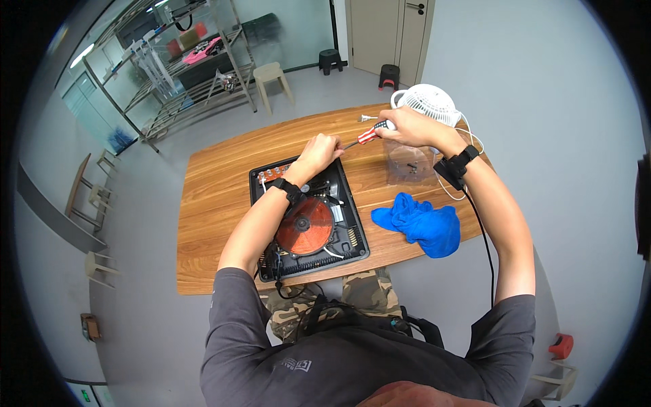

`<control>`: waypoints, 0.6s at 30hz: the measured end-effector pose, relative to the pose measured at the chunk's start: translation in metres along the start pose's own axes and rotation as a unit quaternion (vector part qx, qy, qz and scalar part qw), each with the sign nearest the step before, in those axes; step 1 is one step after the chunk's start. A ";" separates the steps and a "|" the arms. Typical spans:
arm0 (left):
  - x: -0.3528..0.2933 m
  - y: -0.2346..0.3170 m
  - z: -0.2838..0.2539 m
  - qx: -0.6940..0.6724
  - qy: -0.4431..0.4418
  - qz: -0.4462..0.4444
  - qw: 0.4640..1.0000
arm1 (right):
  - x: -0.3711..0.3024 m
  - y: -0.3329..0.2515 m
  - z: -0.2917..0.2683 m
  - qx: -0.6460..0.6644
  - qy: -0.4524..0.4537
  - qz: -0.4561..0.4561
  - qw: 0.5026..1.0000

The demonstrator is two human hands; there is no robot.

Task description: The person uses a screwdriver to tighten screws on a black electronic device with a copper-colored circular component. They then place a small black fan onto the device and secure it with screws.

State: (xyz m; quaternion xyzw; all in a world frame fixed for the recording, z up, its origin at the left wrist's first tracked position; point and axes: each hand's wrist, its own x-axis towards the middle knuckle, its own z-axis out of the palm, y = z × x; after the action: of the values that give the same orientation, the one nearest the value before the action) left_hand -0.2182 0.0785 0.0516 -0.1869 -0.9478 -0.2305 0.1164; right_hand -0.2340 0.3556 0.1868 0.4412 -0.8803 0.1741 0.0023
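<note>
An opened induction cooker [352, 234] lies on the table in front of me, its round copper coil [305, 226] and circuit parts exposed in a black housing. My right hand [411, 127] grips a screwdriver [368, 135] by its red, white and blue patterned handle, the shaft slanting down to the left. At the shaft's tip, just above the cooker's far right corner, my left hand [320, 153] is closed in a pinch. What its fingers hold is too small to make out. Below my right forearm stands a clear plastic box [400, 175] with small dark screws in it.
A crumpled blue cloth [426, 226] lies right of the cooker. At the table's far right stands a white fan [428, 102] with a cable and plug [367, 118]. The wooden table [217, 193] has a curved far edge. Beyond it are a metal rack [183, 102] and stools [270, 74].
</note>
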 end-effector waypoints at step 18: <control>-0.008 -0.006 -0.005 -0.078 -0.060 0.020 0.995 | -0.003 0.011 0.004 0.050 -0.042 0.004 0.998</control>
State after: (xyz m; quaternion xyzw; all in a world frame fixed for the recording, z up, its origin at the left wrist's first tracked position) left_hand -0.2124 0.0689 0.0516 -0.2280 -0.9282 -0.2898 0.0494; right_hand -0.2403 0.3629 0.1795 0.4438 -0.8719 0.1991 -0.0570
